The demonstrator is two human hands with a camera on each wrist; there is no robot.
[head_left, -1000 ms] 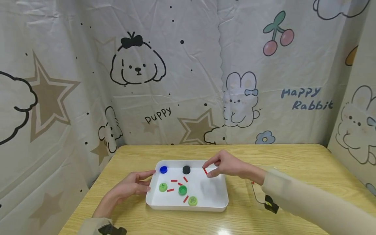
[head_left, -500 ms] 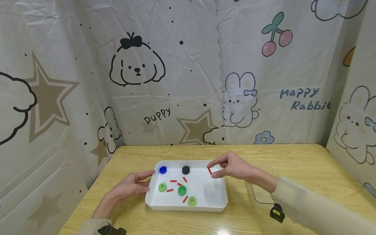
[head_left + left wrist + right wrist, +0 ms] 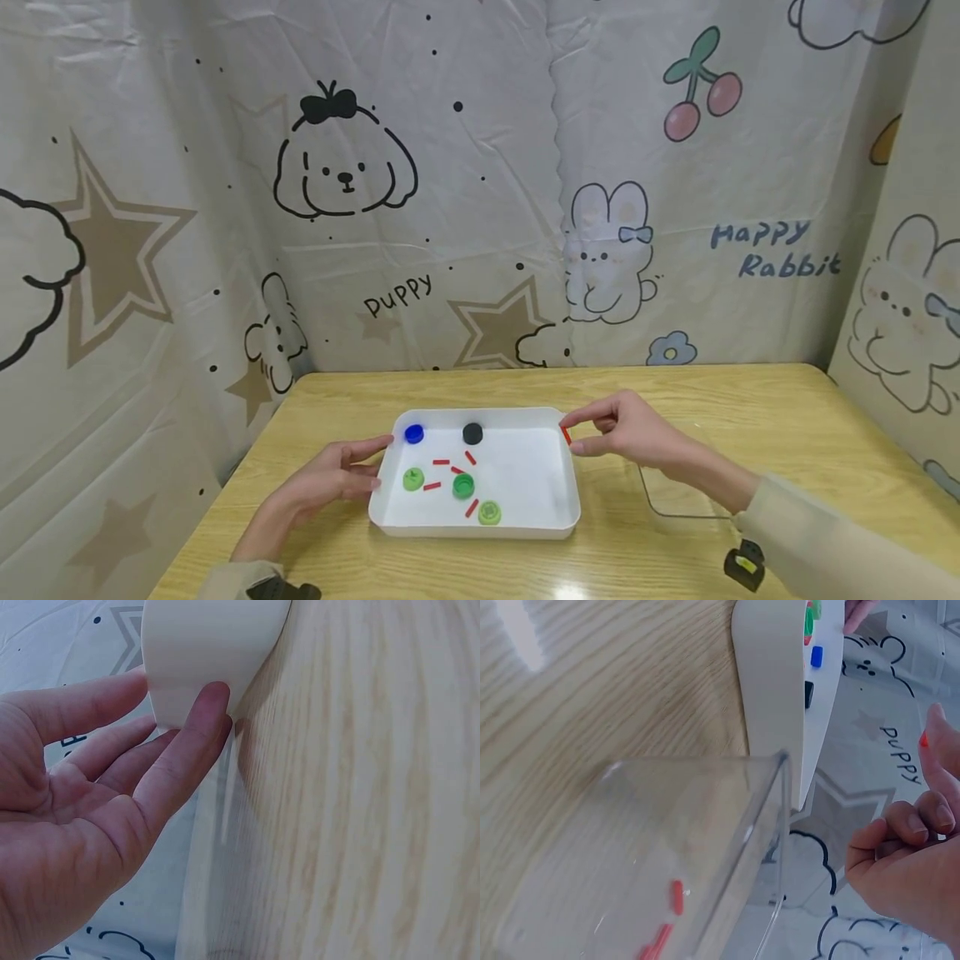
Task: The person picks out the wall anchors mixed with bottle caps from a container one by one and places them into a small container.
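Note:
My right hand [image 3: 637, 427] pinches a small red stick [image 3: 566, 434] between thumb and index finger, just above the right end of a white tray [image 3: 517, 532]. In the right wrist view its other fingers are curled in. My left hand [image 3: 326, 477] rests its extended fingertips against the tray's left end; the left wrist view shows them touching the white wall [image 3: 206, 652]. Inside the tray lie several red sticks [image 3: 441, 462], a blue cap [image 3: 414, 433], a black cap [image 3: 472, 433], a green cap [image 3: 463, 486] and two light green caps [image 3: 489, 512].
A clear plastic box [image 3: 652, 832] stands to the right of the tray, with a few red sticks [image 3: 676, 897] in it. Both stand on a wood-grain table [image 3: 420, 575]. A printed curtain [image 3: 465, 208] hangs behind.
My right hand has moved right with the red stick, from over the tray to its right edge. The left hand has stayed at the tray's left end.

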